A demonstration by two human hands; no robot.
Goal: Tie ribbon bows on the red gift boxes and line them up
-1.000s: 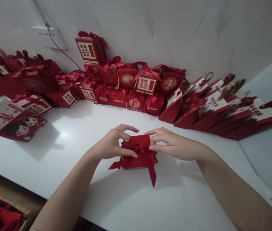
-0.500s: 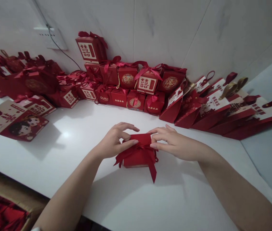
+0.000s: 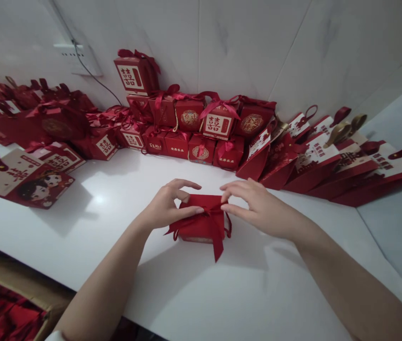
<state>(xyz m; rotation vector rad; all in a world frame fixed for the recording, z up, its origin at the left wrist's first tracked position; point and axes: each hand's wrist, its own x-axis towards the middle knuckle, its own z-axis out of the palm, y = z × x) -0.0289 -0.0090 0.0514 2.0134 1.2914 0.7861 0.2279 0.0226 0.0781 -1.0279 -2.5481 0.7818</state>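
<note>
A small red gift box stands on the white table in front of me, a dark red ribbon tied across its top. Two ribbon tails hang down, one at the left and one over the front. My left hand reaches in from the left, its thumb on the ribbon beside the knot and its index finger arched above the lid. From the other side, my right hand pinches a stretch of the ribbon between thumb and fingertip, right of the knot. Thin cord loops show at both box sides.
Stacked red gift boxes line the wall. Pointed boxes with handles lean at the right; more boxes, including one with cartoon faces, are at the left. A cardboard carton of red items sits below the table's front edge.
My right hand has drawn the ribbon slightly up and rightward from the knot. The front tail has shifted left and upward, and the box sits slightly further left in view.
</note>
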